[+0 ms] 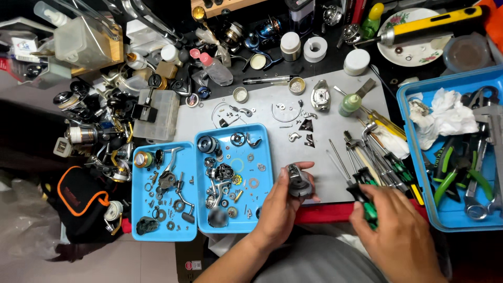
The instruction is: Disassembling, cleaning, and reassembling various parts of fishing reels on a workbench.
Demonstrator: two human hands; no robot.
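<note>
— What's in the hands?
— Left hand (pixel 280 207) wraps a grey reel body (pixel 299 181), fingers curled round it, over the mat's (pixel 335 173) near edge. Right hand (pixel 398 230) pinches a green-handled screwdriver (pixel 367 204) beside the tool row.
— Containers?
— Two blue trays (pixel 199 233) of parts, left.

Cluttered dark workbench (pixel 325 57) under bright overhead light; grey work mat (pixel 335 120); pale floor (pixel 120 262) below
</note>
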